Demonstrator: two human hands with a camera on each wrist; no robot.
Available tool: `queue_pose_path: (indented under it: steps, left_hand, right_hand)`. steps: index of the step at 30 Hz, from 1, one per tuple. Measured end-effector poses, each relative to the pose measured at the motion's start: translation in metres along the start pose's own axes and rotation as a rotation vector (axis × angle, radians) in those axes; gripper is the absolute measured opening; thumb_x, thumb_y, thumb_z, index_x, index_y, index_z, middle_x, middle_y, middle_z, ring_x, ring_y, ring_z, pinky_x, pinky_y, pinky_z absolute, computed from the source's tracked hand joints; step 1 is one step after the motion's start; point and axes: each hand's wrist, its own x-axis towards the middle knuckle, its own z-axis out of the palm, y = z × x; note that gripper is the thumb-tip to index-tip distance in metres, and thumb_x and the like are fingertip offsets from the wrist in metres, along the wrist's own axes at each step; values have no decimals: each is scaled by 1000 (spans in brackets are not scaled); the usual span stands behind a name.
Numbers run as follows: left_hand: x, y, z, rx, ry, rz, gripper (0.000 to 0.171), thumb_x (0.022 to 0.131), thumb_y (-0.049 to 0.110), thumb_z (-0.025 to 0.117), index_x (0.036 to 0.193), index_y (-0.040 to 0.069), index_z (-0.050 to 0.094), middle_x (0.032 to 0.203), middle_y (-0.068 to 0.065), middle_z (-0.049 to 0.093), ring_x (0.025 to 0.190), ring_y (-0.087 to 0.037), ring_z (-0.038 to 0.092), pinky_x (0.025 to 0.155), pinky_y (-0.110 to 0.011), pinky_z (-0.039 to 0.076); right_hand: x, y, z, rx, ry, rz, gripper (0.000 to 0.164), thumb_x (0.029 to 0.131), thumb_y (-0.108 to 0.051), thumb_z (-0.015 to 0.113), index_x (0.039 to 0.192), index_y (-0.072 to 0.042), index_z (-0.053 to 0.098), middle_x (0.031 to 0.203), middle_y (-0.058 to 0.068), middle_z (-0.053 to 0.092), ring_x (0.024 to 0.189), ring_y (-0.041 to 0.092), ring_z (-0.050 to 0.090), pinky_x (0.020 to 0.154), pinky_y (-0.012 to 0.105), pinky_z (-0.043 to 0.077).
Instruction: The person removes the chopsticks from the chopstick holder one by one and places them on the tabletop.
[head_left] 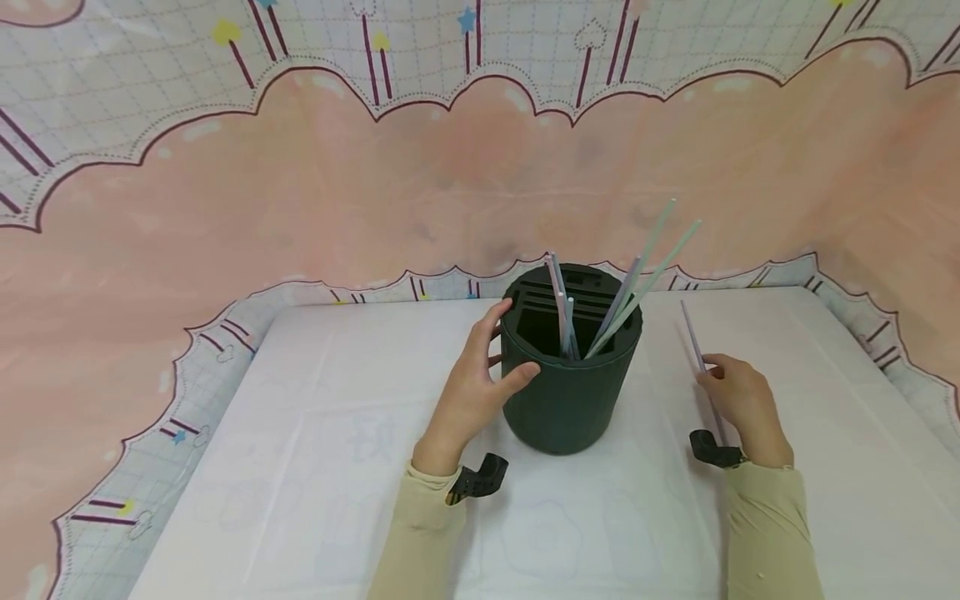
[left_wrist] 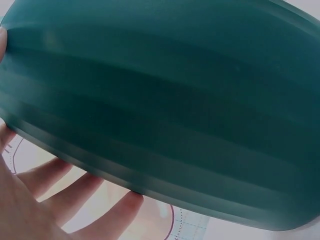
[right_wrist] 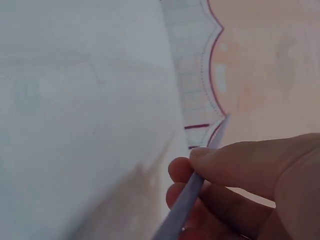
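2 green straws [head_left: 671,256] inside dark container [head_left: 562,408]

Upright green container [head_left: 568,408], sticks [head_left: 622,314] inside, lavender stick [head_left: 693,337] apart

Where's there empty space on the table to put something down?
The white table is bare left of the left hand and right of the right hand, out to its edges, and between the sleeves in front of the green container. The container's top is crowded with thin sticks.

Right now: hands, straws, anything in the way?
Left hand grips green container. Right hand pinches lavender straw, outside container. Other straws occupy part of its opening.
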Motion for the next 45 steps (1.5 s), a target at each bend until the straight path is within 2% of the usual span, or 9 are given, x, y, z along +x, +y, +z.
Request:
queue_pose_path:
  steps: [6, 11, 22, 26, 32, 36, 38, 40, 45]
  left_hand:
    - [-1, 0, 1, 4, -14, 6, 75, 76, 56, 59, 137, 47, 15, 140, 19, 21, 124, -10, 31, 91, -34, 40]
    - [-2, 0, 0, 10, -8, 6, 75, 76, 56, 58, 137, 47, 15, 140, 19, 21, 124, -9, 31, 91, -33, 40]
    - [-1, 1, -2, 11, -6, 7, 75, 76, 58, 57, 137, 47, 15, 140, 18, 22, 124, -9, 31, 91, -34, 40]
    - [0, 1, -2, 14, -7, 8, 75, 76, 58, 57, 137, 46, 16, 140, 18, 22, 124, -9, 32, 91, -33, 41]
    - [1, 0, -3, 13, -2, 8, 75, 76, 57, 58, 137, 46, 16, 140, 19, 23, 123, -9, 32, 90, -33, 41]
    - [2, -1, -2, 9, 5, 4, 75, 75, 57, 58, 137, 47, 17, 140, 18, 23, 123, -10, 32, 91, -34, 41]
    - [3, -2, -1, 9, 8, 3, 75, 75, 57, 58, 137, 47, 17, 140, 17, 23, 123, -11, 32, 91, -35, 41]
    - [4, -2, -1, 8, 11, 6, 74, 76, 57, 58, 137, 46, 18, 140, 16, 23, 123, -12, 33, 91, -35, 41]
    - [6, -2, 0, 11, 18, 9, 74, 75, 58, 58, 137, 46, 18, 140, 16, 24, 123, -11, 34, 91, -33, 41]
  right_hand:
    - [-1, 15, 10, -29, 42, 38, 37, 85, -11, 46, 116, 8, 51, 102, 26, 56, 82, 35, 52, 63, 40, 41]
    - [1, 19, 15, -25, 81, 84, 32, 85, -10, 47, 112, 5, 55, 92, 19, 55, 77, 31, 48, 56, 33, 35]
    - [1, 16, 13, -23, 96, 82, 32, 84, -11, 48, 113, 3, 55, 89, 16, 55, 73, 28, 48, 53, 30, 34]
    - [3, 12, 10, 6, 130, 81, 34, 88, -15, 45, 116, 3, 54, 91, 18, 53, 76, 29, 46, 56, 31, 33]
    - [7, 1, 3, 148, 255, 30, 38, 93, -25, 41, 121, -2, 52, 102, 19, 55, 89, 32, 52, 65, 35, 39]
    - [33, 24, 17, 220, 392, -4, 41, 92, -41, 39, 125, -19, 52, 101, 8, 60, 81, 16, 57, 57, 22, 44]
    - [41, 28, 22, 272, 458, -15, 39, 91, -43, 40, 123, -26, 53, 97, 4, 62, 76, 12, 57, 54, 19, 44]
    - [38, 16, 19, 325, 526, -44, 35, 91, -41, 43, 120, -27, 56, 93, 2, 62, 73, 9, 56, 54, 17, 42]
    - [9, -47, -2, 474, 636, -147, 28, 91, -28, 47, 113, -18, 62, 85, 6, 62, 70, 5, 54, 59, 13, 38]
